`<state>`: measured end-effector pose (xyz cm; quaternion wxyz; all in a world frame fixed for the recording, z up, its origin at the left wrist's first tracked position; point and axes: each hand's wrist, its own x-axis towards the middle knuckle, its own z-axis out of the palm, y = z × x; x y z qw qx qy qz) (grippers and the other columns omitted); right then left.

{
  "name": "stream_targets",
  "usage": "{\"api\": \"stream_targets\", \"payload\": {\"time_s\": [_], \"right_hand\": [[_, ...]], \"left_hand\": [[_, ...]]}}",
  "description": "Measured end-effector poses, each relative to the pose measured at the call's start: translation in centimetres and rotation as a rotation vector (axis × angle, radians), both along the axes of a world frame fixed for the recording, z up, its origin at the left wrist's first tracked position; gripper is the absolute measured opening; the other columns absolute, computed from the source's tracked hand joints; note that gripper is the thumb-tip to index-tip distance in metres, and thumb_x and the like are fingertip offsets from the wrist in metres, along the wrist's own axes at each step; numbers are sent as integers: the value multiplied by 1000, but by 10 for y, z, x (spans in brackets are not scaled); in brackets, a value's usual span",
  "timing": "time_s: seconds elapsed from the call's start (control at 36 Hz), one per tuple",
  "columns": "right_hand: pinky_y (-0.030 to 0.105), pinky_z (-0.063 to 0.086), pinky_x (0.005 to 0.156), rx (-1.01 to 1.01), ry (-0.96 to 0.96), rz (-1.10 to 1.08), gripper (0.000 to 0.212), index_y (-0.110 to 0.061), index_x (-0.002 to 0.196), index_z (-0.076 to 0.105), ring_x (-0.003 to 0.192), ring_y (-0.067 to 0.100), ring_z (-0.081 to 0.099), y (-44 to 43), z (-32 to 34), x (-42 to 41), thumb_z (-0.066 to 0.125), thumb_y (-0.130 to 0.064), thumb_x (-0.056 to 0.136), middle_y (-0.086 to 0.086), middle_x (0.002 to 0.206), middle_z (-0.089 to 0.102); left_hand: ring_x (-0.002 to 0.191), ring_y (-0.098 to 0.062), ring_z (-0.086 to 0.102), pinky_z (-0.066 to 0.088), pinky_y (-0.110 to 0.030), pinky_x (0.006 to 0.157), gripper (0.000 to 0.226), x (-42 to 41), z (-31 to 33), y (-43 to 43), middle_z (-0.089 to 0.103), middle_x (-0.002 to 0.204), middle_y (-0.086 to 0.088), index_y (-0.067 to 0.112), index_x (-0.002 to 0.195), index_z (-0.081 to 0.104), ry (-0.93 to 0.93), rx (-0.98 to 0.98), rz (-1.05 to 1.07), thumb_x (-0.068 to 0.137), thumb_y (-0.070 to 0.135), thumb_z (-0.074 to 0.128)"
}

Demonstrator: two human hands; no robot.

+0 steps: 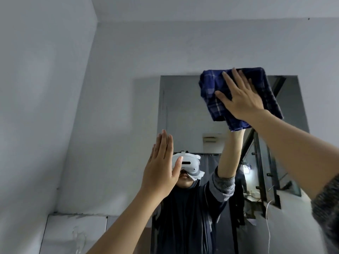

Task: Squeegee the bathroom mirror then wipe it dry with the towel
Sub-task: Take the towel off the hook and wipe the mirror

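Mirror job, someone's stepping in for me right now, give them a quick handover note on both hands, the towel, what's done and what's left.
Right hand: open palm, fingers spread, pressing the blue plaid towel flat against the top edge of the mirror.
Left hand: open and flat, holding nothing, raised at the mirror's left edge; contact unclear.
Squeegee: not in view.
Done: the job is at the towel stage; whether squeegeeing was finished cannot be told.
Left: wipe the rest of the glass dry, working down from the top.

Dim, cool, even light; soft shadows on the wall (73,107); slightly soft focus; bent lines toward the edges.
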<state>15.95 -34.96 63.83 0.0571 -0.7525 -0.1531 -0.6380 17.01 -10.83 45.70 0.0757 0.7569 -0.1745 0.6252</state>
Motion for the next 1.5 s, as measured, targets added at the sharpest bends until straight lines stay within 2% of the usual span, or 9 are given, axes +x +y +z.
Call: {"api": "stream_targets", "payload": {"time_s": [0.25, 0.44, 0.58, 0.72, 0.89, 1.03, 1.14, 1.31, 1.5], "right_hand": [[42, 2, 117, 389, 56, 4, 68, -29, 148, 4, 145, 17, -6, -77, -27, 0, 24, -61, 91, 1, 158, -4], [43, -3, 116, 789, 6, 91, 70, -21, 148, 5, 145, 24, -5, -27, -53, 9, 28, -56, 92, 9, 158, -2], [45, -3, 115, 803, -14, 124, 69, -20, 148, 6, 145, 25, -5, 24, -69, 9, 30, -53, 93, 11, 157, -3], [45, -4, 115, 604, -20, 148, 68, -17, 149, 6, 144, 28, -7, 79, -75, 5, 30, -50, 94, 14, 157, -4], [40, -5, 115, -58, -35, 99, 64, -21, 148, 4, 145, 25, -5, 126, -90, 6, 24, -50, 96, 9, 158, -3], [42, 1, 117, -495, -42, 46, 62, -21, 147, 19, 145, 26, 8, 102, -104, 9, 25, -52, 94, 9, 156, 14], [42, 4, 116, -630, 6, 8, 64, -22, 145, 23, 144, 25, 11, 49, -102, 6, 21, -56, 91, 8, 156, 17], [49, 15, 115, -268, 28, -7, 67, -18, 145, 24, 143, 30, 16, -43, -104, 1, 23, -57, 91, 11, 155, 18], [44, 7, 117, 417, 33, 4, 61, -27, 147, 13, 145, 20, 1, -79, -152, 1, 30, -52, 95, 2, 158, 5]], "left_hand": [[141, -11, -14, -4, -25, 113, 67, -3, 0, -1, -12, 154, -4, 12, 145, -4, 16, 0, 1, 96, 44, 26], [139, -10, -20, -9, -23, 111, 66, -10, -3, -4, -17, 153, -2, 14, 145, -7, 59, -18, -32, 95, 45, 23], [140, -14, -20, -6, -29, 114, 69, -13, -27, -2, -18, 153, -5, 14, 145, -9, 106, 0, -42, 97, 39, 33], [141, -16, -16, -5, -30, 113, 68, -18, -55, -7, -15, 153, -6, 12, 145, -6, 133, -17, -57, 96, 36, 34], [139, -13, -20, -6, -27, 112, 70, -24, -80, -6, -19, 152, -4, 12, 144, -9, 181, -16, -76, 96, 33, 38], [140, -12, -19, -6, -25, 112, 69, -28, -102, -6, -18, 151, -4, 9, 145, -6, 221, -12, -87, 95, 33, 35], [141, -16, -17, -3, -28, 114, 67, -29, -104, -7, -17, 152, -8, 8, 145, -6, 244, -7, -58, 95, 35, 29], [142, -22, -12, 8, -38, 116, 70, -28, -105, -6, -13, 154, -13, 6, 144, -7, 240, 0, -44, 95, 34, 34], [139, -10, -21, 7, -33, 116, 73, -31, -105, -9, -21, 153, -2, 14, 145, -10, 258, -55, -94, 96, 33, 42]]}}
